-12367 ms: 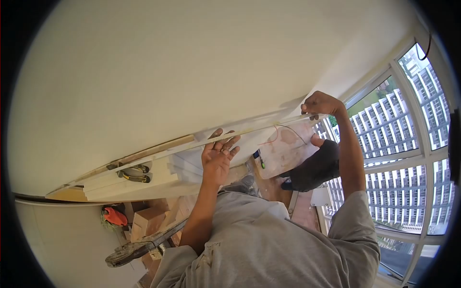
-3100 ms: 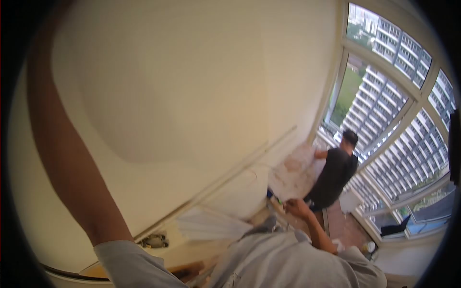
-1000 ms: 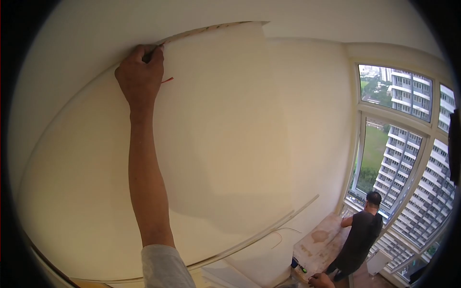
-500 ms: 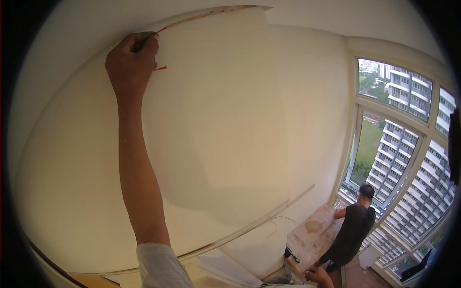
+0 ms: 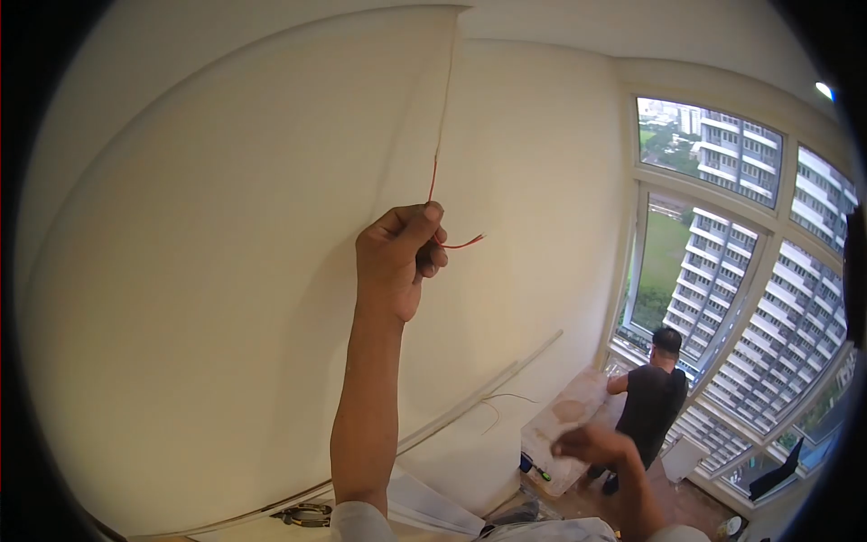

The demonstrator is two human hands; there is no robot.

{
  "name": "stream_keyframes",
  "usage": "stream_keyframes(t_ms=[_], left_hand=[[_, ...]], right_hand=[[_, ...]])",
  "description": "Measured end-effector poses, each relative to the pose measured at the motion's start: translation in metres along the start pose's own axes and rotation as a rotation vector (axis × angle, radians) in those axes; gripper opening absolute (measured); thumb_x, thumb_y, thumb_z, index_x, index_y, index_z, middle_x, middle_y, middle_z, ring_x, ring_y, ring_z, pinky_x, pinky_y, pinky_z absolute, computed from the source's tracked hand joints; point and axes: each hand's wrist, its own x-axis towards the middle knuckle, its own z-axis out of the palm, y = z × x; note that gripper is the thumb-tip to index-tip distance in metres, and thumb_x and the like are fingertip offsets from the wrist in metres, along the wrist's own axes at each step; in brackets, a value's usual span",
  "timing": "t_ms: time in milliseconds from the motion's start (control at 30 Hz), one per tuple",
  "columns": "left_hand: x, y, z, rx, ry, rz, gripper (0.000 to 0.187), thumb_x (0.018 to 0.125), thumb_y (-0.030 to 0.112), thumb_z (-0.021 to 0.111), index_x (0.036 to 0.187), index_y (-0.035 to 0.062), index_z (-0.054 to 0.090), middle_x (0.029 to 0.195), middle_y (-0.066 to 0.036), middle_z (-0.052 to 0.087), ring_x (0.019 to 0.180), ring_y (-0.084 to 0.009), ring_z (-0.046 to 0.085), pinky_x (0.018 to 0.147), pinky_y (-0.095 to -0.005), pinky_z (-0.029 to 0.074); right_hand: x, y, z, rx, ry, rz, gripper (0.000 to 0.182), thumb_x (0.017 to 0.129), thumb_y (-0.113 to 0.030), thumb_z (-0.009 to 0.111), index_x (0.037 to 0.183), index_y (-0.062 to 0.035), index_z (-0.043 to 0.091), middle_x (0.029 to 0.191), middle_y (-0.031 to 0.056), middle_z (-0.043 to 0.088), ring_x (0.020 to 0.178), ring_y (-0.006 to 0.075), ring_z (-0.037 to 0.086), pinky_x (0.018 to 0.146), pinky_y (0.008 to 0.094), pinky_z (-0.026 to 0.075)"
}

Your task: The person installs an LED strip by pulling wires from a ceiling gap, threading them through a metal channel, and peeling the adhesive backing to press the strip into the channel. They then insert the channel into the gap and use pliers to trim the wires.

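Observation:
My left hand (image 5: pixel 402 248) is raised before the cream wall, its thumb and fingers pinched round a thin red wire (image 5: pixel 433 179). A bent end of the wire sticks out to the right of the fingers. Above the hand, the red part meets a thin pale strand (image 5: pixel 446 90) that runs up to the ceiling edge. Low on the right, my right hand (image 5: pixel 591 444) is lifted in front of the stained board, with its fingers curled and blurred. Whether it holds anything cannot be made out.
A person in dark clothes (image 5: pixel 655 393) stands by the tall windows, beside a stained board (image 5: pixel 555 434). A long pale trim (image 5: pixel 470 397) runs along the wall, with loose thin wires near it. Pliers (image 5: pixel 305 515) lie at the bottom left.
My left hand has come down and right from the ceiling edge, drawing the red wire and pale strand with it. My right hand has risen. Pliers have come into view.

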Motion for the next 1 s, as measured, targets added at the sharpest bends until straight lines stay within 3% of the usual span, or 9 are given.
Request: stream_keyframes(t_ms=[67,100,200,367,567,667,733,767,1000], left_hand=[[0.001,-0.005,0.006,-0.021,-0.013,-0.003,0.023,0.089,0.023,0.081,0.090,0.0034,0.070,0.074,-0.004,0.065,0.055,-0.0116,0.056,0.049,-0.0242,0.039],[0.000,-0.007,0.009,-0.036,-0.014,0.009,0.023,0.089,0.024,0.082,0.088,0.0041,0.070,0.074,-0.004,0.065,0.055,-0.0117,0.056,0.049,-0.0245,0.038],[-0.003,-0.004,0.017,-0.033,-0.019,-0.001,0.024,0.089,0.024,0.082,0.090,0.0041,0.069,0.073,-0.004,0.064,0.055,-0.0114,0.056,0.049,-0.0249,0.037],[-0.007,-0.003,0.022,-0.003,-0.044,-0.004,0.025,0.089,0.025,0.082,0.093,0.0043,0.069,0.074,-0.004,0.065,0.056,-0.0115,0.058,0.050,-0.0254,0.038],[-0.010,-0.004,0.024,0.016,-0.041,-0.010,0.025,0.090,0.023,0.081,0.098,0.0028,0.069,0.075,-0.004,0.067,0.057,-0.0132,0.060,0.052,-0.0265,0.041],[-0.020,-0.003,0.025,0.264,0.064,0.120,0.023,0.088,0.016,0.079,0.104,0.0026,0.068,0.096,-0.008,0.069,0.079,-0.0179,0.067,0.059,-0.0303,0.048],[-0.029,-0.012,0.023,0.851,0.134,0.884,0.027,0.084,0.008,0.076,0.109,0.0041,0.067,0.120,-0.009,0.064,0.106,-0.0250,0.063,0.078,-0.0384,0.053],[-0.027,-0.017,0.015,1.008,0.032,1.058,0.031,0.079,0.006,0.076,0.109,0.0058,0.067,0.132,-0.009,0.057,0.120,-0.0281,0.056,0.096,-0.0439,0.047],[-0.012,-0.046,0.027,1.039,-0.118,1.170,0.024,0.081,0.000,0.075,0.102,0.0089,0.069,0.098,-0.003,0.066,0.101,-0.0245,0.062,0.090,-0.0396,0.043]], right_hand=[[0.016,-0.067,-0.045,-0.025,0.323,-0.143,0.027,0.099,-0.033,0.067,0.109,-0.0089,0.076,0.098,0.0140,0.075,0.088,0.0260,0.072,0.080,0.0377,0.055],[0.021,-0.115,-0.066,0.120,0.455,-0.103,0.021,0.099,-0.021,0.069,0.109,-0.0030,0.074,0.103,0.0087,0.076,0.096,0.0173,0.071,0.086,0.0359,0.056],[0.056,-0.188,-0.112,0.080,0.847,-0.405,0.028,0.098,-0.020,0.071,0.113,0.0039,0.069,0.100,0.0126,0.075,0.091,0.0153,0.070,0.082,0.0301,0.057],[0.101,-0.237,-0.144,0.317,0.801,-0.497,0.040,0.097,-0.022,0.070,0.126,0.0062,0.063,0.102,0.0144,0.073,0.090,0.0221,0.071,0.081,0.0335,0.057],[0.118,-0.234,-0.142,0.606,0.684,-0.595,0.032,0.097,-0.022,0.071,0.109,0.0064,0.065,0.093,0.0117,0.071,0.084,0.0157,0.068,0.076,0.0315,0.056],[0.119,-0.233,-0.142,0.661,0.693,-0.630,0.026,0.096,-0.019,0.072,0.104,0.0045,0.065,0.090,0.0095,0.070,0.083,0.0142,0.067,0.076,0.0305,0.055],[0.118,-0.231,-0.141,0.606,0.735,-0.604,0.023,0.094,-0.016,0.073,0.102,0.0038,0.066,0.090,0.0084,0.070,0.084,0.0132,0.066,0.076,0.0297,0.054],[0.120,-0.228,-0.140,0.598,0.732,-0.629,0.021,0.094,-0.015,0.073,0.102,0.0036,0.066,0.090,0.0081,0.070,0.084,0.0129,0.066,0.076,0.0291,0.054],[0.124,-0.211,-0.145,0.407,0.869,-0.677,0.017,0.095,-0.009,0.071,0.104,0.0040,0.065,0.093,0.0071,0.070,0.088,0.0116,0.066,0.077,0.0272,0.054]])
